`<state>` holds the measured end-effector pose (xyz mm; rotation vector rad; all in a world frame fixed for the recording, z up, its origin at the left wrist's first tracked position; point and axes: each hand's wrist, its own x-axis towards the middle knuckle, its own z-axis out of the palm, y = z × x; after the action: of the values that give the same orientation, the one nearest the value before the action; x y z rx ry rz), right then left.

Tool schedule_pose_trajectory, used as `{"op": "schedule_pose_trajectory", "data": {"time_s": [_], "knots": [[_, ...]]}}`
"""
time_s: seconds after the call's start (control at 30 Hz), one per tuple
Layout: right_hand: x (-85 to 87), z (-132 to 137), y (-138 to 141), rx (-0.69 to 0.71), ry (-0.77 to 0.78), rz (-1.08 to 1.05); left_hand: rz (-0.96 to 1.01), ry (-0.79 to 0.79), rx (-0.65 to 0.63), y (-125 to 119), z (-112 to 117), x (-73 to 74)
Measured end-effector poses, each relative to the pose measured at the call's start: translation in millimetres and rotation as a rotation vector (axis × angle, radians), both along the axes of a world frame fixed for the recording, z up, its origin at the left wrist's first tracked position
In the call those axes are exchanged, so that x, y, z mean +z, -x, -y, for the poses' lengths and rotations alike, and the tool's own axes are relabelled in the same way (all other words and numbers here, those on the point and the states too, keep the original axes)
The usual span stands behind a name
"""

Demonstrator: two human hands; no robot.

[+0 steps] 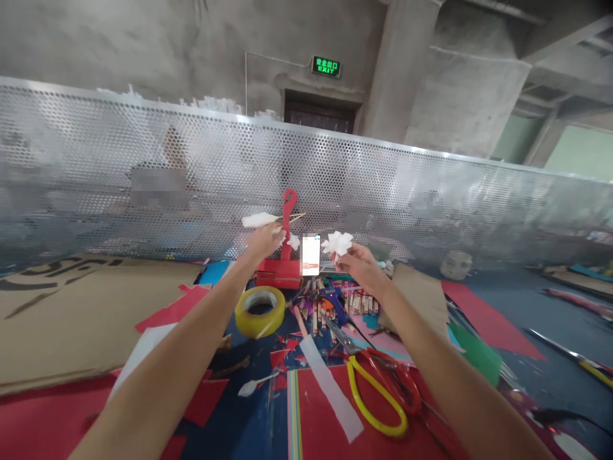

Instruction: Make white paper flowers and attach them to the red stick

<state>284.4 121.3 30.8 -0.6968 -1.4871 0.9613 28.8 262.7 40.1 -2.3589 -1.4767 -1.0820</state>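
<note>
My right hand [359, 262] pinches a white flower-like piece [338, 243] that looks like paper, held up right of a lit phone [311, 255]. My left hand [266, 240] has its fingers closed beside a red upright strip [288, 217] with a looped top, which rises from a red box-like base [278, 273]. What those fingers grip is hard to make out. A smaller white piece [294, 241] shows against the strip near the fingertips. Just behind the left hand are thin wooden sticks [297, 218] and a white tapered thing [258, 220].
Yellow tape [260, 311], a blue glue gun [335, 303], and red-and-yellow-handled scissors [378, 396] lie between my arms. Red sheets [320, 409], a white strip [330, 386] and a white spoon-shaped piece [249, 387] are nearer. Cardboard [96, 313] covers the left; a perforated metal panel [215, 172] stands behind.
</note>
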Motion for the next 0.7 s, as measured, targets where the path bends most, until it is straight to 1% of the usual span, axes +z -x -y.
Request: {"op": "schedule_pose_trajectory", "data": {"time_s": [0.1,0.27,0.37,0.47,0.53,0.7], "knots": [[-0.2,-7.6,-3.0,-0.206,-0.125,-0.031,0.007,-0.019,0.017,-10.3,-1.3,3.8],[4.6,-10.0,-9.9,-0.642,-0.354,-0.054,-0.028,-0.089,-0.05,-22.5,6.1,10.5],[11.0,-4.3,-15.2,-0.809,-0.453,-0.048,-0.055,-0.111,-0.087,-23.4,15.0,13.6],[17.9,2.1,-21.5,-0.9,-0.575,0.054,-0.091,-0.129,-0.122,-18.3,24.4,14.9],[21.9,6.3,-24.2,-0.926,-0.664,0.122,-0.096,-0.139,-0.128,-12.7,30.6,14.4],[27.5,19.1,-19.5,-0.949,-0.914,0.344,-0.083,-0.08,-0.031,0.3,44.0,10.1]]}}
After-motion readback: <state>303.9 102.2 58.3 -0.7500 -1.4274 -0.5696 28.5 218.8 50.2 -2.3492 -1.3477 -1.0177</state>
